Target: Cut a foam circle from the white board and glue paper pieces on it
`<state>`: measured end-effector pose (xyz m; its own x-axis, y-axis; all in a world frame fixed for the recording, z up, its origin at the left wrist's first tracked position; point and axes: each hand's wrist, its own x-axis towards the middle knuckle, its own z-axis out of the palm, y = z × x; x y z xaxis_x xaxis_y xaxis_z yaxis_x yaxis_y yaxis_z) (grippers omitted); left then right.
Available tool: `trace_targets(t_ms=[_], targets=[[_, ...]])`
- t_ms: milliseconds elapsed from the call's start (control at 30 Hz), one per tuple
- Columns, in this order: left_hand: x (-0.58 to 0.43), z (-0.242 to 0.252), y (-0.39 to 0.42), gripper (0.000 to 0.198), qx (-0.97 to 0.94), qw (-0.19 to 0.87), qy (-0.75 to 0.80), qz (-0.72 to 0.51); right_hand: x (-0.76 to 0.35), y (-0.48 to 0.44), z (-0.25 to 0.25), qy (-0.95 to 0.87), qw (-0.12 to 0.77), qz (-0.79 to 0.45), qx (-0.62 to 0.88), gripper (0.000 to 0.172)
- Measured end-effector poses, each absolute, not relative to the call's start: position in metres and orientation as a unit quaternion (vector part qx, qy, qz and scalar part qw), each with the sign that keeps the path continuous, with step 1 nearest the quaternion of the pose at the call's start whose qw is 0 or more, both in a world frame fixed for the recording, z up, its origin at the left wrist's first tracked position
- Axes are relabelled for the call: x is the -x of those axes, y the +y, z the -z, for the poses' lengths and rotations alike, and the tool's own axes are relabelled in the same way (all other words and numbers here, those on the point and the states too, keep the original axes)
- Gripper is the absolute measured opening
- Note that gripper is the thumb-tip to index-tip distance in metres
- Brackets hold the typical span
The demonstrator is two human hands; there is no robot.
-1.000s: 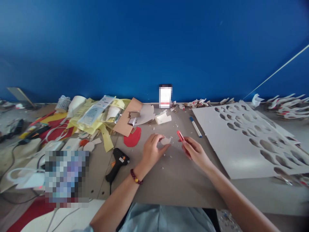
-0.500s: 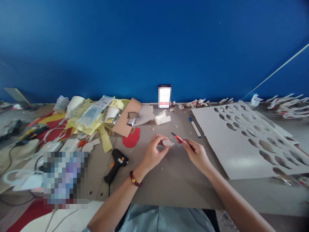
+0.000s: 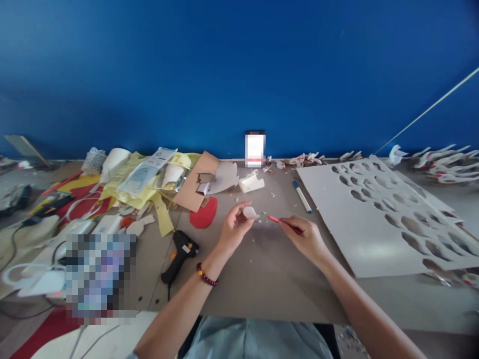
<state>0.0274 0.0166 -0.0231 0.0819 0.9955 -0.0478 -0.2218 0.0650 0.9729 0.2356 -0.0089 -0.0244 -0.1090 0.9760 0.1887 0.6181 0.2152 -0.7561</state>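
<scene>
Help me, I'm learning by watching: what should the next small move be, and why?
Probably ease the slim red-handled cutter, held in the right hand, leftward to the edge of the small white rounded card-like piece. The left hand pinches that piece, and the cutter's red end points toward it with a gap between them.

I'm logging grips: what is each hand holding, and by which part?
Left hand: small white piece, by its edges. Right hand: red cutter, by its handle.

Can't make out any text here tbh. Pale label (image 3: pixel 185 248) on the glue gun (image 3: pixel 178 258) at left is too tiny, plastic packet's (image 3: pixel 147 172) print far left's blurry, far phone screen (image 3: pixel 255 148) is pixelated.
</scene>
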Motion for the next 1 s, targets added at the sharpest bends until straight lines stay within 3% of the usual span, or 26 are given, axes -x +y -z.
trace_targets(t_ms=[133,1000], targets=[[-0.0271,0.024,0.0167,0.036,-0.446,0.591,0.45,-0.5,-0.2352,-0.0096,0.024,-0.702,0.334,-0.261,0.572,0.034],[-0.0252,0.0308,0.0181,0.031,-0.522,0.518,0.477,-0.48,-0.2351,-0.0108,0.0189,-0.717,0.305,-0.229,0.584,0.03]])
